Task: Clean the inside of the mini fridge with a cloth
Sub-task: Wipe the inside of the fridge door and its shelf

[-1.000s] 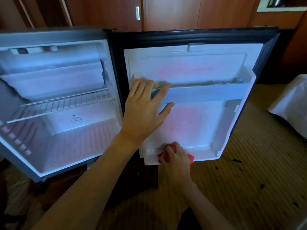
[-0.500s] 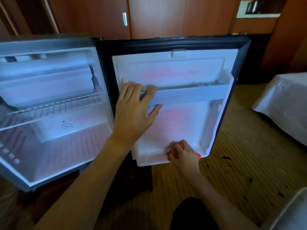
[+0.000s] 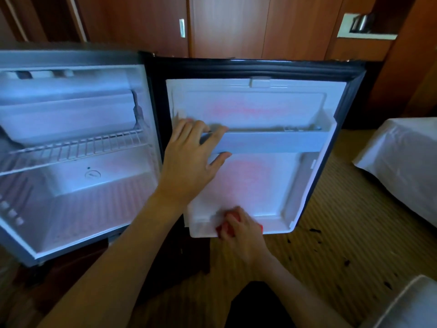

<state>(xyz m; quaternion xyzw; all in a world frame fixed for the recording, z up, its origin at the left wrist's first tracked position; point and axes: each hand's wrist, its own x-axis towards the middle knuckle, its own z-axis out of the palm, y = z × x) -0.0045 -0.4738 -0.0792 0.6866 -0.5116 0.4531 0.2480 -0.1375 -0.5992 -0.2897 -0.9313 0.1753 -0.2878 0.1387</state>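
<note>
- Mini fridge [image 3: 71, 147] on floor, door [image 3: 255, 147] swung fully open to the right, inner liner facing camera.
- Fridge cavity white, lit bluish; wire shelf [image 3: 71, 150] across the middle, freezer box [image 3: 68, 119] above it, ribbed floor below.
- Door liner white with faint pink tint; black gasket frame around it.
- Door rail [image 3: 272, 144] running horizontally across mid-door, pale grey.
- Left hand [image 3: 191, 162] spread wide, fingers straight, resting over left end of door rail; thumb below rail, fingers above.
- Right hand [image 3: 238, 229] curled on red cloth [image 3: 223, 230], pressing it into bottom door pocket [image 3: 274, 223], left of centre.
- Cloth mostly hidden under fingers; only red edges visible at left and right of hand.
- Floor: striped tan carpet [image 3: 331, 233], dark specks scattered right of door.
- Behind fridge: reddish-brown wood cabinet panels [image 3: 227, 27], 1 small metal handle [image 3: 182, 28] on left panel.
- Upper right: recessed niche [image 3: 366, 27] with a metallic item, too blurred to identify.
- Right edge: white draped fabric [image 3: 402, 162], well apart from door.
- Bottom right corner: another pale padded edge [image 3: 406, 304], identity unclear.
- Dark clothing [image 3: 255, 304] at bottom centre between forearms.
</note>
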